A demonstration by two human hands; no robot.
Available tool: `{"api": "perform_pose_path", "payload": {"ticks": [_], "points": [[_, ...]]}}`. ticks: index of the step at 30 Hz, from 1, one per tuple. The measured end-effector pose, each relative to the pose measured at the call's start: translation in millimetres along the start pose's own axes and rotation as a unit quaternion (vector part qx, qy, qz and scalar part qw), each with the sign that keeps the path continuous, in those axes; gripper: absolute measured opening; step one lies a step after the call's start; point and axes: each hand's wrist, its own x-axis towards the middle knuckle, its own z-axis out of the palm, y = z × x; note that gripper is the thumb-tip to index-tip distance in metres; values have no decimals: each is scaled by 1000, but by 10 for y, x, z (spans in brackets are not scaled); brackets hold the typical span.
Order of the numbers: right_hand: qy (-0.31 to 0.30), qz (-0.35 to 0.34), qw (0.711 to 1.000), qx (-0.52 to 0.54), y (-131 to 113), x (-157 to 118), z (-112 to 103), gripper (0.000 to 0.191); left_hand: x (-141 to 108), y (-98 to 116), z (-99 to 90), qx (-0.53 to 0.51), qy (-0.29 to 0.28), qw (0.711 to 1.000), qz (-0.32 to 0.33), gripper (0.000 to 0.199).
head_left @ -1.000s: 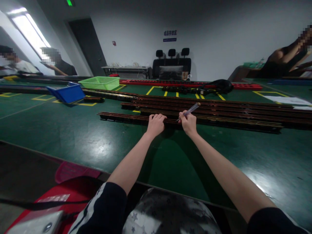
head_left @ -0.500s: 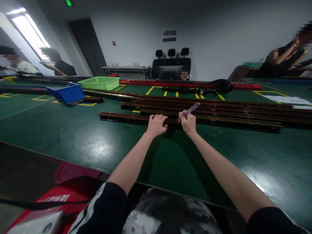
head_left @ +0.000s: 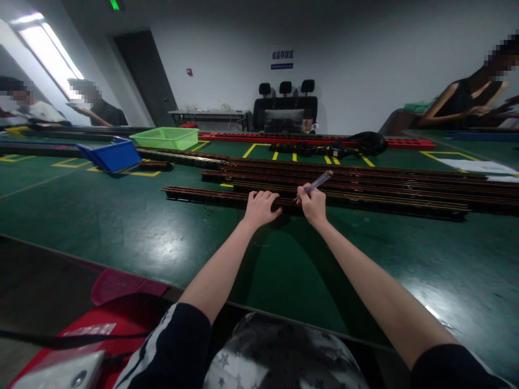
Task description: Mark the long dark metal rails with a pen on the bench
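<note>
A long dark strip with reddish-brown edges [head_left: 206, 194] lies across the green table in front of me. My left hand [head_left: 261, 209] grips it from above, its fingers over the far side and its thumb at the near side. In my right hand [head_left: 313, 205] is a small screwdriver [head_left: 320, 181] with a translucent handle, pinched and slanting up to the right. Its thin tip points down at the strip between my hands; whether it touches cannot be made out. Several similar strips [head_left: 365, 186] lie stacked just behind and to the right.
A blue bin [head_left: 117, 156] and a light green basket [head_left: 165, 139] stand to the left. Behind the strips are a coiled black cable [head_left: 367, 143] and a red rail [head_left: 243, 137]. White papers [head_left: 478, 165] lie at right. Other people sit at the far left and right.
My left thumb has shifted slightly outward to the right. My right hand and the screwdriver stay nearly still. The person at the right has lowered their hands.
</note>
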Motion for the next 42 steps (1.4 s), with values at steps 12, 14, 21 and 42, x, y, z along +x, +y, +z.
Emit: {"api": "perform_pose_path", "payload": {"ticks": [12, 14, 21, 42], "points": [[5, 10, 1000, -3, 2, 0, 0, 34, -4, -22, 50, 8, 16, 1000, 3, 32], [5, 9, 1000, -3, -3, -3, -2, 35, -3, -20, 52, 7, 17, 1000, 4, 32], [8, 8, 1000, 14, -20, -12, -5, 36, -1, -11, 52, 11, 19, 1000, 6, 31], [16, -3, 1000, 13, 7, 6, 10, 33, 2, -5, 63, 21, 24, 999, 7, 29]]}}
